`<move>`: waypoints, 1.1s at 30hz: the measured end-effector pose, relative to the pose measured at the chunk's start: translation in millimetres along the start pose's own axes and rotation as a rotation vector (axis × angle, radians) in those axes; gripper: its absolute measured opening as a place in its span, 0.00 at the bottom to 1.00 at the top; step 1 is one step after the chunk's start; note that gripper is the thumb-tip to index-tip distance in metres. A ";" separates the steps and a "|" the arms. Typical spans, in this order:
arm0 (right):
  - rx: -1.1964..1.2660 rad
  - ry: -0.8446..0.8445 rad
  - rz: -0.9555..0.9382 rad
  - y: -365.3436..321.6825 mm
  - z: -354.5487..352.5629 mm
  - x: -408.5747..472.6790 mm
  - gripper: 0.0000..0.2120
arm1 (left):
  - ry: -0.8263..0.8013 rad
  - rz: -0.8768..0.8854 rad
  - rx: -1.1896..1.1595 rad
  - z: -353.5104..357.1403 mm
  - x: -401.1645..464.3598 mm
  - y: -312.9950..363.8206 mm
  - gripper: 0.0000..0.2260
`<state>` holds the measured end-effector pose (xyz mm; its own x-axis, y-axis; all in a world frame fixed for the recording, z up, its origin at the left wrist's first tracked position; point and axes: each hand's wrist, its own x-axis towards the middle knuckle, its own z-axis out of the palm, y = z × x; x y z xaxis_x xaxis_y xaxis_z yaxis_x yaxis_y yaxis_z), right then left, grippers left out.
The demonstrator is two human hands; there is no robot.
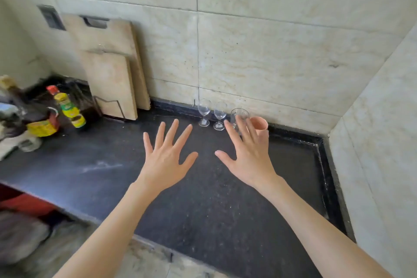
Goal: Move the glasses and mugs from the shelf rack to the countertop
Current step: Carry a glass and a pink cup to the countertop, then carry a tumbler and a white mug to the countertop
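Two small clear stemmed glasses (204,112) (219,118) stand upright on the dark countertop (112,165) against the back wall. To their right stand a clear tumbler (239,115) and a pink cup (259,124), both partly hidden behind my right hand's fingers. My left hand (168,153) hovers palm down over the counter, fingers spread, holding nothing. My right hand (247,153) is likewise spread flat and empty, its fingertips in front of the tumbler and cup. No shelf rack shows in the head view.
Two wooden cutting boards (112,67) lean on the wall at back left in a wire holder. Sauce bottles (67,106) and packets crowd the far left. A tiled wall (372,142) closes the right side. The counter's front edge (158,239) runs diagonally below my arms.
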<state>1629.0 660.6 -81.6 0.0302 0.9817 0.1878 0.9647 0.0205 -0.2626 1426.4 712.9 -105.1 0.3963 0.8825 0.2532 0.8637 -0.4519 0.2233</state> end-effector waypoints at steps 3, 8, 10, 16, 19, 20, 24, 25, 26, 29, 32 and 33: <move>0.009 -0.015 -0.091 -47.8 -2.2 -21.1 0.36 | 0.038 -0.091 0.081 -36.7 -55.1 -24.5 0.30; 0.032 0.001 -0.327 -149.7 -1.9 -38.9 0.37 | 0.151 -0.270 0.134 -102.7 -147.3 -73.7 0.31; 0.044 -0.007 -0.427 -197.4 1.7 -48.7 0.37 | 0.180 -0.361 0.161 -126.4 -188.3 -96.4 0.31; 0.100 -0.031 -0.722 -354.2 21.9 -98.4 0.39 | 0.246 -0.615 0.246 -190.6 -331.3 -166.3 0.30; 0.112 -0.031 -0.835 -442.4 32.7 -137.8 0.40 | 0.269 -0.734 0.305 -225.1 -415.8 -202.1 0.30; 0.118 -0.023 -0.873 -472.9 36.6 -152.9 0.41 | 0.276 -0.776 0.325 -237.3 -445.3 -214.2 0.30; 0.156 0.005 -1.002 -595.8 52.4 -218.8 0.41 | 0.286 -0.915 0.376 -288.4 -558.3 -262.4 0.29; 0.165 0.005 -1.036 -625.8 56.5 -236.1 0.41 | 0.294 -0.939 0.388 -301.2 -583.8 -273.7 0.29; 0.178 0.003 -1.070 -654.1 60.2 -253.0 0.41 | 0.304 -0.960 0.402 -313.8 -608.0 -284.5 0.29; 0.222 -0.010 -1.165 -729.4 69.6 -298.4 0.40 | 0.338 -1.027 0.423 -345.1 -677.8 -311.8 0.29; 0.269 -0.031 -1.244 -792.3 80.2 -332.7 0.39 | 0.333 -1.139 0.447 -365.3 -746.8 -336.0 0.28; 0.272 -0.035 -1.267 -811.1 83.8 -341.7 0.39 | 0.329 -1.181 0.453 -370.6 -767.4 -343.9 0.28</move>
<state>814.3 324.4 -12.1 -0.8700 0.2545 0.4222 0.2320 0.9670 -0.1049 709.8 142.8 -27.4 -0.7070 0.6118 0.3547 0.6889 0.7093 0.1496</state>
